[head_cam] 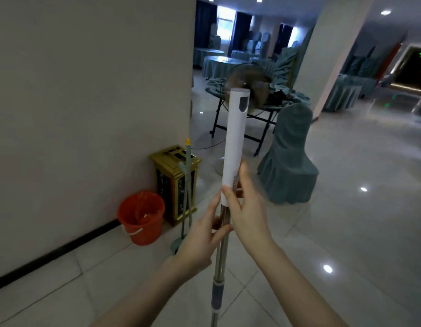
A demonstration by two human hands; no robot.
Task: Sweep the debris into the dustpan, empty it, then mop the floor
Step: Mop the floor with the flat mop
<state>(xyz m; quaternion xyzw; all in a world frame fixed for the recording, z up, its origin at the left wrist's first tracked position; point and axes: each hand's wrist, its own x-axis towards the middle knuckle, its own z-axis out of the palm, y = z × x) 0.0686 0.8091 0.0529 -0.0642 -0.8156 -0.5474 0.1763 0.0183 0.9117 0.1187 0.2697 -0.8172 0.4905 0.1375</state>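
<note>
Both hands grip the upright mop handle (233,147): the left hand (200,239) is closed around the metal shaft, and the right hand (247,208) just above it clasps the base of the white grip. Farther off, a red bucket (141,217) and a gold bin (175,182) stand against the wall.
</note>
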